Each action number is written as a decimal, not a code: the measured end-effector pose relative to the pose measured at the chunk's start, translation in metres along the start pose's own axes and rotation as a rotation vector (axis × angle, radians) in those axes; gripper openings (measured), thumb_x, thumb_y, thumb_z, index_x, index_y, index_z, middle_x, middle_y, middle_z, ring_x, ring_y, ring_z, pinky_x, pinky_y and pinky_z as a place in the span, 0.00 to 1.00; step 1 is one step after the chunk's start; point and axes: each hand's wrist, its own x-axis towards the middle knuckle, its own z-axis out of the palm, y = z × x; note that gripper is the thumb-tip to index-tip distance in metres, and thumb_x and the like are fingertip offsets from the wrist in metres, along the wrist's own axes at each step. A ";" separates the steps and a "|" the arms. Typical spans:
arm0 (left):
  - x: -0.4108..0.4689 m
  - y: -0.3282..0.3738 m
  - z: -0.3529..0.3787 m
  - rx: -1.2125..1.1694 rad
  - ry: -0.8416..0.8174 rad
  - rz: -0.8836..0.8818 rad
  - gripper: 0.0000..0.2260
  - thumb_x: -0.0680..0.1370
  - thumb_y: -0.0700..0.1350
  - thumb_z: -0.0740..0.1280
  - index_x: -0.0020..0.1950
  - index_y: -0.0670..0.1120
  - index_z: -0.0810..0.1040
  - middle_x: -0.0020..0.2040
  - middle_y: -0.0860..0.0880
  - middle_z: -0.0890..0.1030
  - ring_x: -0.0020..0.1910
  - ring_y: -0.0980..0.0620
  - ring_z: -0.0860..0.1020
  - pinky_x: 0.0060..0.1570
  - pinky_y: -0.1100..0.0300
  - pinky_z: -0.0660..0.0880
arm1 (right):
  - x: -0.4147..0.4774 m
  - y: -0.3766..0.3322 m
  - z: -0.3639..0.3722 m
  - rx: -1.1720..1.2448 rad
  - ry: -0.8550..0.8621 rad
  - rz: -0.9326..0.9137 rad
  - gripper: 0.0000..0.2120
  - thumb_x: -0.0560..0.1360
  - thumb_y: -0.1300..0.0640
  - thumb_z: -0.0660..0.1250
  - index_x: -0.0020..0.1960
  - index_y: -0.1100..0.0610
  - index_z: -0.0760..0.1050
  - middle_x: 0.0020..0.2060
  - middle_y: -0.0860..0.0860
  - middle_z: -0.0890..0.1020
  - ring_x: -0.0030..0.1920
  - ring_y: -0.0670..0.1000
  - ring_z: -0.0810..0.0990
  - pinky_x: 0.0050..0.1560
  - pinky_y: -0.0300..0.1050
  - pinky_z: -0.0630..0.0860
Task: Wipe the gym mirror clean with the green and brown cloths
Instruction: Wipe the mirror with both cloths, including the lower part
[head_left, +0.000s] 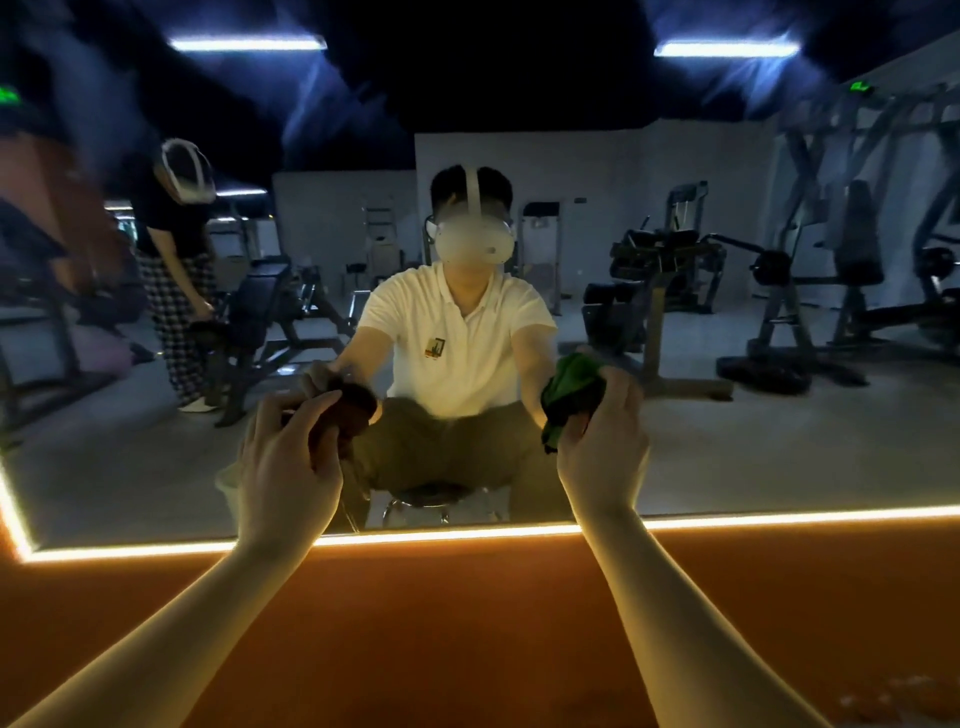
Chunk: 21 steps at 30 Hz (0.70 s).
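Observation:
The large gym mirror (727, 441) fills the wall in front of me, edged below by a glowing light strip. My left hand (285, 462) grips a bunched brown cloth (358, 408) against the lower glass. My right hand (605, 441) holds a crumpled green cloth (569, 389) at about the same height on the mirror. Both arms reach forward from the bottom of the view. The mirror shows me seated on a stool, holding both cloths.
An orange wall band (467, 623) lies below the light strip (415, 535). Reflected in the mirror are weight machines (665, 270), benches and a second person (176, 270) standing at the left. The room is dim.

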 end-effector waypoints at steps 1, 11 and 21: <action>-0.003 -0.006 -0.002 -0.015 -0.005 -0.038 0.17 0.80 0.38 0.69 0.69 0.47 0.78 0.61 0.44 0.74 0.60 0.41 0.74 0.58 0.36 0.77 | -0.001 -0.007 0.006 0.021 0.009 -0.012 0.15 0.78 0.63 0.67 0.64 0.60 0.72 0.60 0.57 0.78 0.48 0.53 0.84 0.40 0.36 0.77; -0.004 -0.062 -0.041 -0.006 0.031 -0.021 0.19 0.78 0.35 0.69 0.68 0.46 0.78 0.61 0.42 0.73 0.60 0.39 0.73 0.60 0.34 0.74 | -0.093 -0.132 0.109 0.024 -0.426 -0.520 0.16 0.77 0.59 0.71 0.63 0.57 0.73 0.62 0.58 0.76 0.51 0.53 0.84 0.45 0.46 0.85; 0.003 -0.084 -0.019 -0.019 0.037 0.005 0.18 0.79 0.37 0.70 0.69 0.46 0.78 0.63 0.41 0.73 0.62 0.37 0.73 0.59 0.32 0.73 | -0.003 -0.017 0.015 -0.039 0.090 -0.017 0.16 0.80 0.64 0.63 0.66 0.60 0.72 0.54 0.55 0.82 0.49 0.49 0.83 0.47 0.51 0.85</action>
